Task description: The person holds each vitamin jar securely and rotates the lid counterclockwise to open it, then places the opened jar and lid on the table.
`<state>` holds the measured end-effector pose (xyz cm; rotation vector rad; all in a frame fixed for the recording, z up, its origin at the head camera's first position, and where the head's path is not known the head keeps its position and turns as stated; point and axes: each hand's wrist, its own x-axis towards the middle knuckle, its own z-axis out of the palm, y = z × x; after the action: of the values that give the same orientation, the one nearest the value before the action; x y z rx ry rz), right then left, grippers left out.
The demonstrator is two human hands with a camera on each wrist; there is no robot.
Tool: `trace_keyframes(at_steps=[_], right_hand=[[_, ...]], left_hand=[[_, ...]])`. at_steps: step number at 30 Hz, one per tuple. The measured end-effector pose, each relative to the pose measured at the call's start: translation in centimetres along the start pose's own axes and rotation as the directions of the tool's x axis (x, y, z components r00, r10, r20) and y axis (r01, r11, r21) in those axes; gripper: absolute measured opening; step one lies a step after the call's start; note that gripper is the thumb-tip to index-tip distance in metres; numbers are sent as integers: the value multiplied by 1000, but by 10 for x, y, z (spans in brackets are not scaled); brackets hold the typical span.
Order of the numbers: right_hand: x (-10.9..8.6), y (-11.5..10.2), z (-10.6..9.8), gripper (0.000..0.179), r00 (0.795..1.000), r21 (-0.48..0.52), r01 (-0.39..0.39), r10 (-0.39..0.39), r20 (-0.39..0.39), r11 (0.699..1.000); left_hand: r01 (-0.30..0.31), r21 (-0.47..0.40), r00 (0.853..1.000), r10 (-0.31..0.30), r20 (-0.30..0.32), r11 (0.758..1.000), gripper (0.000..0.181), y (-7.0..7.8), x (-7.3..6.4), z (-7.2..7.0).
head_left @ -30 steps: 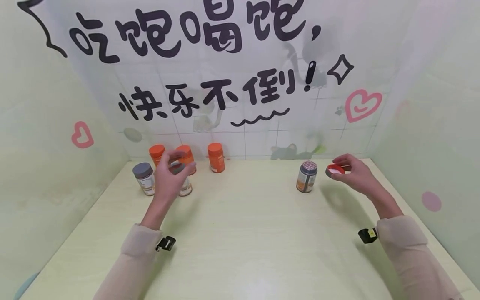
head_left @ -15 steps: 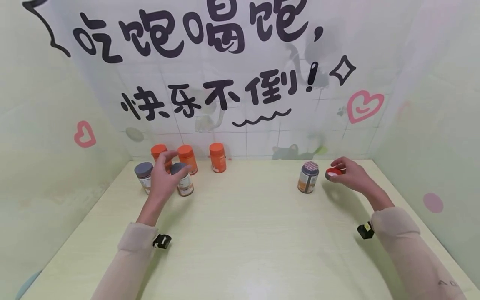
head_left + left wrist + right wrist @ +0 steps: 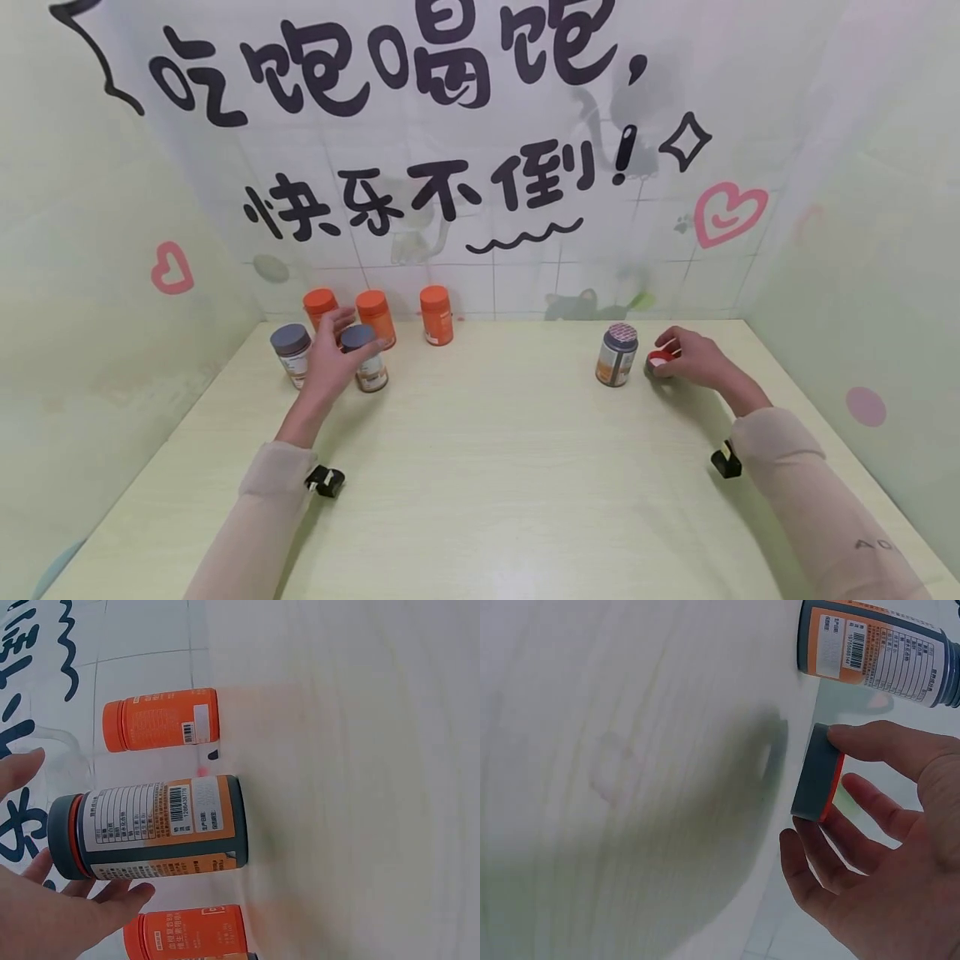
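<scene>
My left hand (image 3: 327,362) is around the cap end of a grey-capped supplement bottle (image 3: 371,375), fingers spread. In the left wrist view the thumb (image 3: 22,771) stands apart from the cap, while the other fingers lie along the bottle's far side. On the right, my right hand (image 3: 699,360) pinches a bottle lid (image 3: 817,772) between thumb and fingertips, its red inside facing up. That lid is low over the table; whether it touches cannot be told. Beside it an uncapped grey bottle (image 3: 616,363) stands upright, a patterned seal over its mouth.
Another grey-capped bottle (image 3: 291,354) stands left of my left hand. Orange bottles (image 3: 377,317) stand behind, with one orange bottle (image 3: 437,317) farther right by the back wall. Walls enclose the pale table (image 3: 480,467) at the back and sides.
My right hand has lowered the lid toward the table and slightly nearer to me. My left hand has shifted slightly; the cap beside it is now more visible. The bottles stay in place.
</scene>
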<state>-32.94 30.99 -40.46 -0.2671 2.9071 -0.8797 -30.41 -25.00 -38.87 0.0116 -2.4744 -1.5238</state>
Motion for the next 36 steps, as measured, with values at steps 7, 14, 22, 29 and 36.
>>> trace_keyframes(at_steps=[7, 14, 22, 29, 36], right_hand=[[1, 0, 4, 53, 998, -9, -29, 29, 58, 1000], [0, 2, 7, 52, 995, -16, -48, 49, 83, 999], [-2, -1, 6, 58, 993, -28, -53, 55, 100, 998], [-10, -2, -1, 70, 996, -50, -45, 49, 77, 998], [-19, -9, -9, 72, 1000, -41, -26, 26, -5, 999]], left_hand=[[117, -12, 991, -116, 65, 993, 93, -6, 4, 0], [173, -27, 979, -169, 119, 985, 96, -10, 6, 2], [192, -31, 971, -185, 153, 981, 92, -14, 8, 4], [218, -24, 960, -210, 187, 976, 83, -17, 8, 2], [225, -31, 957, -215, 193, 974, 82, -16, 8, 1]])
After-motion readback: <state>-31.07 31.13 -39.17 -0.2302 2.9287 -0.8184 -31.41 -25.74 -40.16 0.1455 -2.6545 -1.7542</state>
